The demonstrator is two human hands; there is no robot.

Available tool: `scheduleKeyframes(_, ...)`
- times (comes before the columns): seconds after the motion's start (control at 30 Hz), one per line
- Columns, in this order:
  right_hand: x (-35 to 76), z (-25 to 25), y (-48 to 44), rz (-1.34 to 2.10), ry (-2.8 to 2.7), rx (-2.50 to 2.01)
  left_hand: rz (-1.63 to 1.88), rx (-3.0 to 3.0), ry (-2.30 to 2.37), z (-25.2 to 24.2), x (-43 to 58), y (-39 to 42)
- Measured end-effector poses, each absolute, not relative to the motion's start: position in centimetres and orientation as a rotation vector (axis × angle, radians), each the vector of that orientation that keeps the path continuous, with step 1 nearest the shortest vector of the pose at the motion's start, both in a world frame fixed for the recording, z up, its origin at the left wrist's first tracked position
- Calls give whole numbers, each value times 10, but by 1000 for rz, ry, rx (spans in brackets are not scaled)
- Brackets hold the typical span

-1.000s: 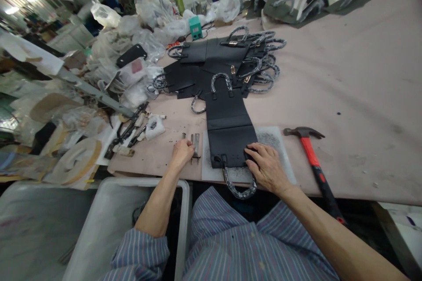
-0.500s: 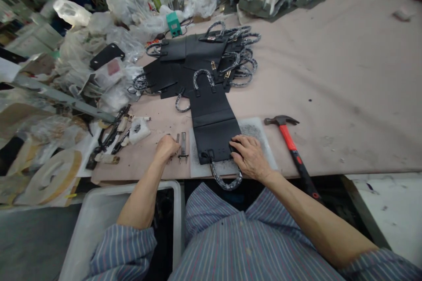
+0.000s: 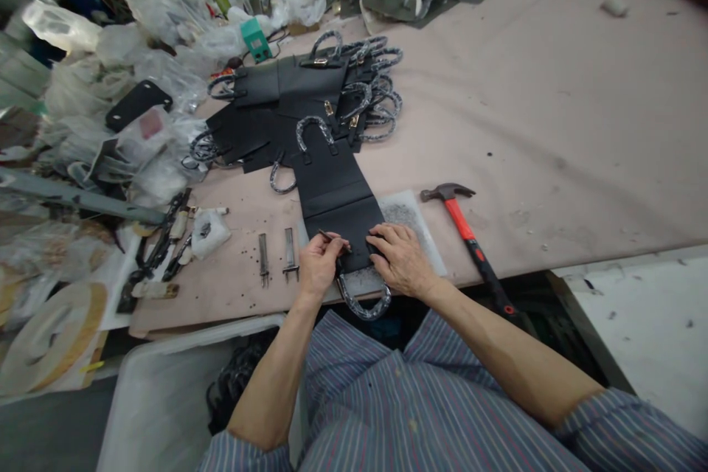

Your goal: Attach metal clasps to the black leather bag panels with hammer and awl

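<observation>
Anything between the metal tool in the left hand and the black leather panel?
Nothing visible. The thin metal tool in the left hand reaches the edge of the black leather panel. The right hand rests on the panel beside it, not between them.

Before us, a leather bag panel [image 3: 337, 195] lies on a board [image 3: 412, 214] at the near edge of the table [image 3: 553, 125]. We have a claw hammer [image 3: 462, 228] to its right, two metal punches [image 3: 289, 254] to its left, more panels [image 3: 276, 99] behind it, and plastic bags [image 3: 149, 66] further left.
</observation>
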State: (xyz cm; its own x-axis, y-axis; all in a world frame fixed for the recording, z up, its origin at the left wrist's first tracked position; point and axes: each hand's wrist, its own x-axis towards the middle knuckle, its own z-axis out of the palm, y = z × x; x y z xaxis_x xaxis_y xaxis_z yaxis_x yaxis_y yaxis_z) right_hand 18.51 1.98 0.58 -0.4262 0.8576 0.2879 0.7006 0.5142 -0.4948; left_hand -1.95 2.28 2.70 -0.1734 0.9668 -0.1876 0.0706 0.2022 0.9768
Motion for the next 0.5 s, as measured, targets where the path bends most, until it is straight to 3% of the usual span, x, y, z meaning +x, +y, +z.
scheduleKeyframes(0.5,186,7,20,418,-2245,-1280,1168,1333,1618,10,-13,11)
